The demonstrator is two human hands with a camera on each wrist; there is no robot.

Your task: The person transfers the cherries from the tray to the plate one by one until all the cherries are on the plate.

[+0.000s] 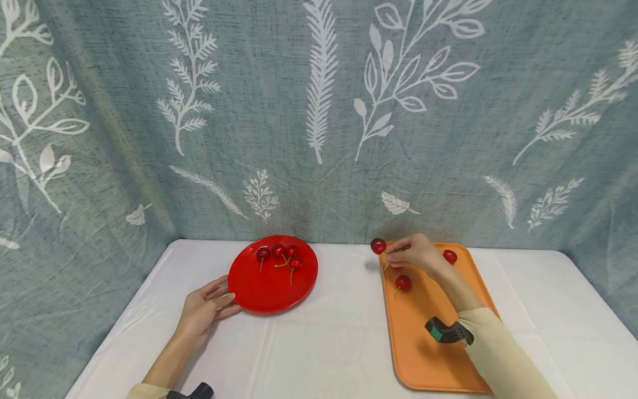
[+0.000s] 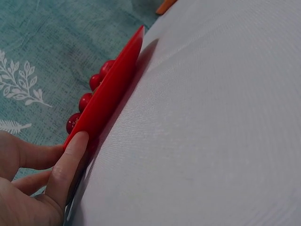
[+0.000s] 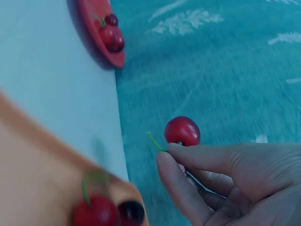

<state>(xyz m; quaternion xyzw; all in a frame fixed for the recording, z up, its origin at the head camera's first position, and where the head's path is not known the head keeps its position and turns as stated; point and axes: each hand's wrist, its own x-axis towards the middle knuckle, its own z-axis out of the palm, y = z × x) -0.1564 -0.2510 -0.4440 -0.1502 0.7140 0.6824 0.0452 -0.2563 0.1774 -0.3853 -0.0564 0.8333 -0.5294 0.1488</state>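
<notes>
A red cherry (image 1: 378, 246) is pinched by its green stem (image 3: 154, 141) between the thumb and fingers of my right hand (image 1: 416, 255). That hand is over the far left corner of the orange tray (image 1: 423, 343), and the cherry hangs just past the rim. Two more cherries lie on the tray, one (image 1: 404, 284) near its left side and one (image 1: 450, 256) at the far right. On the left, my left hand (image 1: 201, 307) holds the rim of a red plate (image 1: 264, 296) between thumb and fingers. Several stemmed cherries (image 1: 278, 252) sit toward the plate's far side.
A white cloth (image 1: 344, 332) covers the table, and a stretch of it separates plate and tray. Behind the far table edge hangs a grey-green curtain (image 1: 279, 138) with white leaf patterns. Dark bands (image 1: 448, 331) are worn on both wrists.
</notes>
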